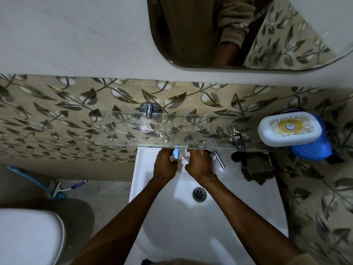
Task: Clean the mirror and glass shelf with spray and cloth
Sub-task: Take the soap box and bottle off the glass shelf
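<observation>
A person's two hands meet over a white sink (238, 197), just under the front edge of a glass shelf (133, 131) fixed to a leaf-patterned tile wall. The left hand (165, 165) curls its fingers round a small pale, blue-tinted object (175, 154), too blurred to identify; that grip is grasping it. The right hand (199, 166) is curled on the same white bundle beside it, fingers bent inward; what exactly it holds cannot be made out. The shelf carries water marks and white specks toward its right end. Above it, the mirror (191, 35) hangs on the plain upper wall, reflecting a sleeve and patterned tiles. A dark cloth (256, 169) lies crumpled on the sink's right rim, near a chrome tap (217, 159). The drain (199, 194) sits between the forearms. A white soap box (289, 129) rests in a blue holder (313, 152) on the wall to the right. At left, a toilet lid (28, 238) and a blue-handled squeegee (55, 190) on the floor.
</observation>
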A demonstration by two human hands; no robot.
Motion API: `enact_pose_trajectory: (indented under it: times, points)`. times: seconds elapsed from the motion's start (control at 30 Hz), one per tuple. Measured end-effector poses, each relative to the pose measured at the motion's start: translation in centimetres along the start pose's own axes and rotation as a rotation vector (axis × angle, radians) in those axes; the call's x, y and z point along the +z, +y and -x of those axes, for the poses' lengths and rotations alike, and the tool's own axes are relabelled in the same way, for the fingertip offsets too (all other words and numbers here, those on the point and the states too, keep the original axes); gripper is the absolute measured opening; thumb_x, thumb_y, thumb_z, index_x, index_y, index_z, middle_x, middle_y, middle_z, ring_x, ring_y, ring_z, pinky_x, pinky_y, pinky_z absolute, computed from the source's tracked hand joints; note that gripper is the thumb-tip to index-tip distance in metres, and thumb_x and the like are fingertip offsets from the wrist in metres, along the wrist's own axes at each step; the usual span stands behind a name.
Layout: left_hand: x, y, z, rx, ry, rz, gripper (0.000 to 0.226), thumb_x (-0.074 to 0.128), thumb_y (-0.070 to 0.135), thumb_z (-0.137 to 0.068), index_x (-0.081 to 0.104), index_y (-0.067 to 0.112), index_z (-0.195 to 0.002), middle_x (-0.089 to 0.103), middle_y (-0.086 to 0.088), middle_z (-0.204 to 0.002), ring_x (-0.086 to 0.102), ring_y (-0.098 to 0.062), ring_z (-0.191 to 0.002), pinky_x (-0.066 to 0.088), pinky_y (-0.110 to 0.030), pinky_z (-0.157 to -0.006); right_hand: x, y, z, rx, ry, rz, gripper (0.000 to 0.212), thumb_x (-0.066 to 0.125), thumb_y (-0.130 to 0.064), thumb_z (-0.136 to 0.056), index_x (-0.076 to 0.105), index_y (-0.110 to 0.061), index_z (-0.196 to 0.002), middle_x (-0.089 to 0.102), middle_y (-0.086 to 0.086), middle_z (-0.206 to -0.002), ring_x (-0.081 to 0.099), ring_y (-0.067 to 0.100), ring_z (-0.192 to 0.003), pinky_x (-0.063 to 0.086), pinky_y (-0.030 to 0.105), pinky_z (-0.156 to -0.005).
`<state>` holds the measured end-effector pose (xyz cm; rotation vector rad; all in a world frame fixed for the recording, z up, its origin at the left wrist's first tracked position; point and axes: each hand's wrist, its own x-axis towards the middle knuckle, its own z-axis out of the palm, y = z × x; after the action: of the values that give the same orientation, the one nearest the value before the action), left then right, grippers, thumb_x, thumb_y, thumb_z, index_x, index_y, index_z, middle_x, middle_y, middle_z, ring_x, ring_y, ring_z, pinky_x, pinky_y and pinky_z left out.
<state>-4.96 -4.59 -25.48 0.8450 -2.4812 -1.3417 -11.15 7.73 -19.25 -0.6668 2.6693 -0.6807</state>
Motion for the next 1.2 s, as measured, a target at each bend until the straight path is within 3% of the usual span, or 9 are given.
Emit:
enact_pose_trajectory:
  times: [0.1, 0.17, 0.27, 0.43, 0.53, 0.7, 0.9, 1.03, 1.2]
  points:
    - [0.0, 0.1, 0.2, -0.007, -0.008, 0.009, 0.046, 0.079, 0.000, -0.079, 0.065, 0.011, -0.122, 0.071, -0.007, -0.119, 0.067, -0.031, -0.109, 0.058, -0.049, -0.091, 0.1, -0.3, 0.0, -0.026, 0.027, 0.099, 0.020, 0.068, -0.003, -0.075, 0.055, -0.017, -0.082, 0.065, 0.006, -0.092, 0.064, 0.033, -0.087, 0.046, 0.037, -0.064]
    - [-0.1, 0.0, 0.3, -0.021, -0.010, 0.008, 0.045, 0.079, 0.000, -0.080, 0.065, 0.009, -0.122, 0.071, -0.010, -0.120, 0.066, -0.032, -0.111, 0.057, -0.049, -0.093, 0.3, -0.4, -0.1, -0.049, 0.043, 0.178, 0.031, 0.068, -0.002, -0.072, 0.060, -0.011, -0.101, 0.066, 0.013, -0.106, 0.065, 0.037, -0.094, 0.051, 0.039, -0.069]
    - [-0.3, 0.0, 0.4, -0.045, -0.016, -0.010, 0.045, 0.080, 0.004, -0.082, 0.065, 0.006, -0.125, 0.070, -0.013, -0.123, 0.065, -0.032, -0.113, 0.055, -0.048, -0.096, 0.3, -0.5, -0.2, -0.062, 0.055, 0.225, 0.045, 0.064, 0.002, -0.070, 0.059, -0.007, -0.113, 0.063, 0.017, -0.113, 0.062, 0.040, -0.100, 0.048, 0.039, -0.072]
    - [-0.4, -0.1, 0.4, -0.075, -0.033, -0.030, 0.047, 0.077, 0.000, -0.083, 0.066, 0.006, -0.129, 0.071, -0.012, -0.126, 0.065, -0.031, -0.117, 0.054, -0.043, -0.099, 0.1, -0.2, -0.5, -0.066, 0.066, 0.213, 0.032, 0.058, 0.012, -0.069, 0.060, -0.004, -0.097, 0.065, 0.019, -0.096, 0.064, 0.041, -0.087, 0.036, 0.034, -0.062]
    - [-0.5, 0.0, 0.4, -0.077, -0.037, -0.027, 0.046, 0.076, -0.001, -0.083, 0.067, 0.006, -0.128, 0.072, -0.012, -0.125, 0.066, -0.031, -0.116, 0.055, -0.042, -0.098, 0.0, -0.1, -0.4, -0.064, 0.065, 0.198, 0.027, 0.056, 0.013, -0.073, 0.051, -0.010, -0.086, 0.063, 0.019, -0.094, 0.062, 0.039, -0.085, 0.034, 0.033, -0.062]
    - [-0.6, 0.0, 0.5, -0.073, -0.033, -0.017, 0.046, 0.075, -0.004, -0.083, 0.067, 0.005, -0.127, 0.072, -0.013, -0.123, 0.066, -0.032, -0.115, 0.055, -0.040, -0.096, 0.1, 0.1, -0.4, -0.081, 0.078, 0.192, 0.029, 0.056, 0.014, -0.072, 0.055, -0.008, -0.090, 0.062, 0.018, -0.092, 0.062, 0.039, -0.084, 0.033, 0.034, -0.060]
    - [-1.1, -0.1, 0.6, -0.063, -0.043, -0.057, 0.055, 0.078, 0.001, -0.083, 0.061, 0.007, -0.135, 0.069, -0.012, -0.132, 0.063, -0.032, -0.123, 0.051, -0.038, -0.099, 0.2, 0.4, -0.3, -0.114, 0.071, 0.243, 0.054, 0.058, 0.015, -0.064, 0.059, -0.006, -0.115, 0.063, 0.019, -0.111, 0.060, 0.042, -0.100, 0.040, 0.037, -0.067]
    - [-1.7, -0.2, 1.0, -0.066, -0.046, -0.070, 0.071, 0.077, 0.000, -0.082, 0.050, 0.005, -0.148, 0.059, -0.014, -0.145, 0.052, -0.034, -0.137, 0.044, -0.037, -0.107, 0.0, 0.3, 0.6, -0.139, 0.058, 0.297, 0.079, 0.059, 0.012, -0.068, 0.044, -0.011, -0.142, 0.051, 0.016, -0.139, 0.051, 0.040, -0.123, 0.046, 0.042, -0.086]
    - [-2.7, 0.3, 2.9, -0.037, 0.054, -0.049, 0.071, 0.076, -0.004, -0.076, 0.053, 0.007, -0.142, 0.060, -0.010, -0.141, 0.052, -0.032, -0.135, 0.043, -0.031, -0.101, -0.8, 0.1, 2.2, -0.156, 0.078, 0.255, 0.098, 0.059, 0.013, -0.064, 0.028, -0.017, -0.152, 0.038, 0.012, -0.153, 0.048, 0.038, -0.128, 0.050, 0.039, -0.081]
